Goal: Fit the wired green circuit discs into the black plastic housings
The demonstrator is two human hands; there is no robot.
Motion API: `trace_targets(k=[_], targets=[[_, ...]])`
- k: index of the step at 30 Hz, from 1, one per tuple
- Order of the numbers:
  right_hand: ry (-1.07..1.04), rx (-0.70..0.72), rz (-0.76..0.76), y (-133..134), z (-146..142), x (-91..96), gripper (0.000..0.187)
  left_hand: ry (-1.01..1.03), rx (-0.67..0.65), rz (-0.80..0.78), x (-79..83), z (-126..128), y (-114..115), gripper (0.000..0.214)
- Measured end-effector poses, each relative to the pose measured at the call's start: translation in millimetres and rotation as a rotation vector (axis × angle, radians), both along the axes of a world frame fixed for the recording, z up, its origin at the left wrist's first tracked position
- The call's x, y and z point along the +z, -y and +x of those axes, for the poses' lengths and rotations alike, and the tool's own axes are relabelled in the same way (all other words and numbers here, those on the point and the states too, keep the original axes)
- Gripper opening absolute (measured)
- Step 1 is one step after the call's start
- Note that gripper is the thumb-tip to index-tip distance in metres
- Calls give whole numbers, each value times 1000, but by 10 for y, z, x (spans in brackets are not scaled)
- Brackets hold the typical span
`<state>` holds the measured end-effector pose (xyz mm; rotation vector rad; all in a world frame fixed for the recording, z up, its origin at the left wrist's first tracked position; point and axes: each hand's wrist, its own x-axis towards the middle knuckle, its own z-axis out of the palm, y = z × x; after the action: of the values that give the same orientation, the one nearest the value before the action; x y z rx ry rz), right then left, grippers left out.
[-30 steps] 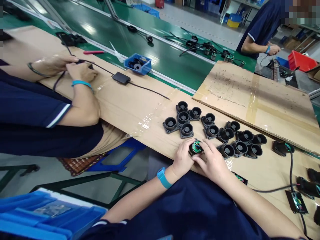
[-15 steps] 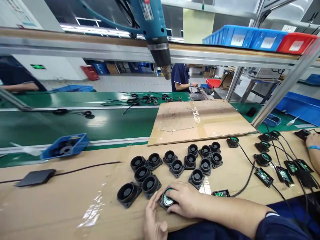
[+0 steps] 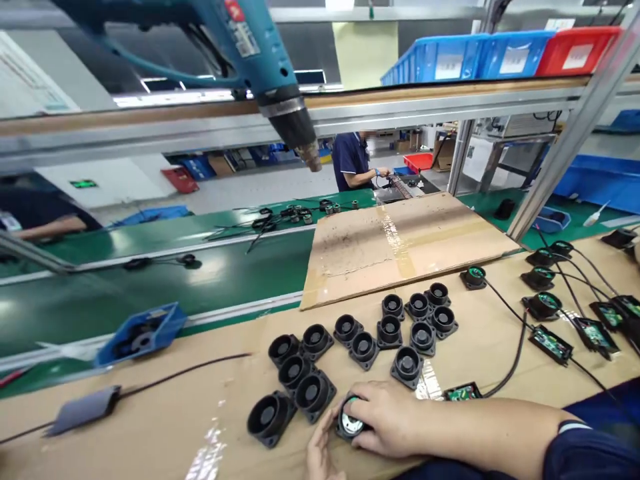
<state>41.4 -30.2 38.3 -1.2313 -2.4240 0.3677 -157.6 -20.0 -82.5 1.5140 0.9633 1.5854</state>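
My right hand comes in from the right, its fingers curled over a black square-flanged round housing on the cardboard. Inside the housing's ring shows a round silver part with a green edge. My left hand lies close against the housing's left side, fingers stretched out; its lower part is cut off by the frame. Just beyond the hands stand several similar black housings with open round cups. A small black case with a green circuit board lies behind my right forearm, a cable running from it.
More cabled housings and circuit boards lie on the right. A flat grey box with cables and a blue bin are at left. A power drill hangs overhead. Across the bench, a co-worker handles something.
The view has tilted and shifted, so the bench items appear lower and further right. Both hands remain at the same housing. The drill appears further left.
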Motion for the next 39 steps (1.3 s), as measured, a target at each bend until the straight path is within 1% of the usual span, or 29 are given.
trace_targets(k=[2,5,7,10,13,19,22,26,28,31,34,37,39], targets=[[-9,-6,0,1,-4,-19,47,15,11,6,-29,9,-12,91],[11,-16,-12,5,7,-2,47,48,129,19,-23,108,78,95],[43,-16,-16,7,14,25,48,37,171,27,6,173,146,96],[66,-5,-3,11,17,49,49,29,169,17,37,201,175,95],[62,-3,11,14,16,41,47,78,160,-15,42,177,155,96],[74,-1,-5,16,13,55,44,115,147,-45,71,189,199,96],[77,-13,-30,25,11,87,45,160,150,-56,15,168,174,94],[102,-40,-38,32,1,98,46,164,95,-64,-114,66,75,90],[110,-47,-31,30,-5,90,45,160,81,-76,-135,25,45,88],[89,-39,-28,30,-7,68,44,136,89,-107,-82,31,65,87],[73,-34,-34,38,4,48,44,127,127,-116,38,109,139,90],[89,-24,-35,26,15,46,44,137,155,-89,160,196,204,91],[88,-14,-30,0,19,72,44,138,161,-74,209,225,217,92]])
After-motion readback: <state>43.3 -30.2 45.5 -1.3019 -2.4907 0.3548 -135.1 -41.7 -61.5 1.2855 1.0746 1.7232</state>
